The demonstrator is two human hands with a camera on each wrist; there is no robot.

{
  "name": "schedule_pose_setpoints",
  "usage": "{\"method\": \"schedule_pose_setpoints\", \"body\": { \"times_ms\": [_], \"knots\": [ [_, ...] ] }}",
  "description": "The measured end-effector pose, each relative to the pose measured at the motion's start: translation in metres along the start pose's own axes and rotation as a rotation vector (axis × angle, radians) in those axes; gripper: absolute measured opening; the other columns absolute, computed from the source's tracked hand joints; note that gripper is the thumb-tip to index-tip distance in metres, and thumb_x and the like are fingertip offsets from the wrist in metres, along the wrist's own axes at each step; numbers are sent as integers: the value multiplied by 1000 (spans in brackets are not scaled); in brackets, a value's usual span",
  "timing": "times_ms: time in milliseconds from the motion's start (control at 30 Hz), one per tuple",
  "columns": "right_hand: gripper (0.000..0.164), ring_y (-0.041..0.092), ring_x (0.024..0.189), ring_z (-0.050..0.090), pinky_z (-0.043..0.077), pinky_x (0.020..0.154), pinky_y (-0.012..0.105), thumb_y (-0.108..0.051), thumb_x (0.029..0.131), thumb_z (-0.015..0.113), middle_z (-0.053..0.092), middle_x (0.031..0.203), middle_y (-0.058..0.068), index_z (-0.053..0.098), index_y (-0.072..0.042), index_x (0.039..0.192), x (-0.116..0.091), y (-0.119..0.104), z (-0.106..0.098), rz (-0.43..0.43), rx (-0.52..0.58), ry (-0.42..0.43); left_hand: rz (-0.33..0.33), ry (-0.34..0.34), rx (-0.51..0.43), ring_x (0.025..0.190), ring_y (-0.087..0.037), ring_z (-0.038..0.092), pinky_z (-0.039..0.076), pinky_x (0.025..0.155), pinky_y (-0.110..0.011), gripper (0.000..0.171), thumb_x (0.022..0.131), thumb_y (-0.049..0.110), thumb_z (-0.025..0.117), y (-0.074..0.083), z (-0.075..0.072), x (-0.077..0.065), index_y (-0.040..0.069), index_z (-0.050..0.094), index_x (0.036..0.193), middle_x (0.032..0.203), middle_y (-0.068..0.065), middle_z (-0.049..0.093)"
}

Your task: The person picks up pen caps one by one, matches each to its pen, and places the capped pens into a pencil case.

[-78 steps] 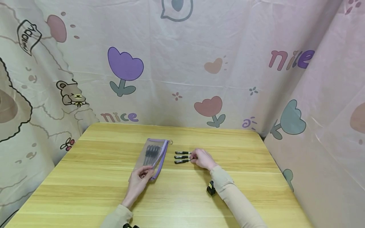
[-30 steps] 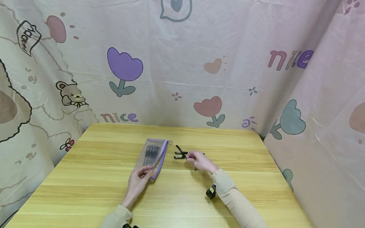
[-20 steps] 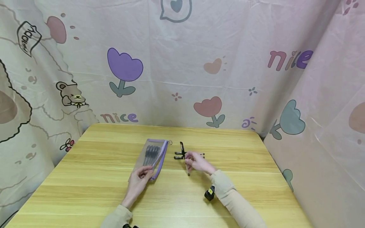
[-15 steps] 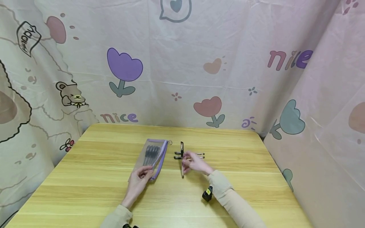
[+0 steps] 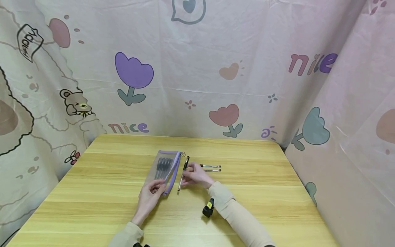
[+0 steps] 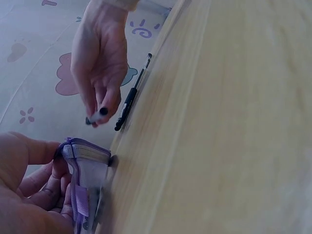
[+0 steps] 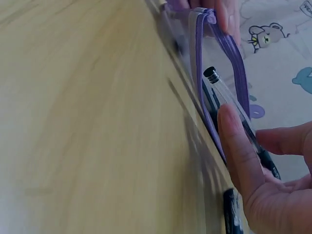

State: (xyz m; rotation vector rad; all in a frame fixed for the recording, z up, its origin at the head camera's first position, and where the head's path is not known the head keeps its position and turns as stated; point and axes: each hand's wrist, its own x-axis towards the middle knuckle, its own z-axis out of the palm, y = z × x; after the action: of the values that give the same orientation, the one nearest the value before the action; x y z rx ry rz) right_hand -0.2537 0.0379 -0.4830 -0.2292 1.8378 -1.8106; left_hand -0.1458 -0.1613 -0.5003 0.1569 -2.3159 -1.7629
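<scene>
A mesh pencil pouch (image 5: 151,175) with a purple zipper edge lies left of the table's middle, its zipped side gaping in the right wrist view. Several black-capped pens (image 5: 165,164) show through its mesh. My left hand (image 5: 151,192) pinches the pouch's near edge between thumb and fingers. Just right of the opening, my right hand (image 5: 195,175) holds another clear-barrelled pen (image 7: 226,92) with a dark cap, pinched between thumb and fingers. From the right wrist, the pen's tail end overlaps the pouch mouth. Two similar pens (image 5: 213,168) lie behind the right hand, their caps partly hidden by it.
The wooden table (image 5: 247,206) stretches around both hands. A printed cloth (image 5: 185,75) hangs behind it and on both sides. A small metal ring (image 5: 183,154) sits at the pouch's far corner. A black wrist device (image 5: 208,208) is strapped below the right sleeve.
My right hand has picked up the nearest of three pens, turned it from crosswise to nearly lengthwise, and carried it left to the pouch. The left hand and pouch have stayed put.
</scene>
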Motion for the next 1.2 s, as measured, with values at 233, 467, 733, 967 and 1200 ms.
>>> {"method": "schedule_pose_setpoints", "body": {
  "times_ms": [233, 467, 733, 967, 1200],
  "knots": [
    [38, 16, 57, 69, 63, 67, 30, 8, 94, 58, 71, 84, 19, 42, 12, 127, 21, -1, 17, 52, 54, 16, 13, -2, 19, 72, 2, 57, 49, 68, -15, 25, 93, 9, 70, 1, 0, 0, -5, 70, 114, 94, -15, 73],
    [29, 16, 52, 68, 62, 63, 27, 7, 92, 63, 70, 84, 22, 52, 13, 118, 37, -1, 31, 83, 35, 68, 27, -16, 30, 71, 3, 56, 48, 68, -15, 26, 94, 11, 70, 0, 0, 0, -5, 70, 115, 95, -15, 74],
    [11, 15, 51, 65, 62, 61, 30, 12, 88, 62, 65, 69, 11, 61, 10, 99, 45, -3, 43, 43, -3, 79, 59, -23, 31, 71, 3, 56, 48, 68, -15, 24, 94, 10, 69, 0, 1, 0, -5, 70, 114, 93, -14, 73],
    [29, 14, 53, 66, 62, 65, 30, 11, 89, 62, 68, 72, 11, 66, 10, 118, 41, -8, 45, 27, -61, 41, 55, -19, 25, 71, 3, 56, 48, 68, -15, 24, 94, 9, 69, 1, 2, 0, -5, 70, 113, 92, -14, 73],
    [21, 15, 57, 66, 62, 63, 28, 5, 93, 61, 71, 75, 16, 69, 8, 112, 38, -8, 39, 76, -126, -37, 50, -13, 35, 71, 3, 56, 48, 68, -15, 24, 94, 9, 70, 1, 2, 1, -5, 70, 113, 92, -15, 73]
  ]
}}
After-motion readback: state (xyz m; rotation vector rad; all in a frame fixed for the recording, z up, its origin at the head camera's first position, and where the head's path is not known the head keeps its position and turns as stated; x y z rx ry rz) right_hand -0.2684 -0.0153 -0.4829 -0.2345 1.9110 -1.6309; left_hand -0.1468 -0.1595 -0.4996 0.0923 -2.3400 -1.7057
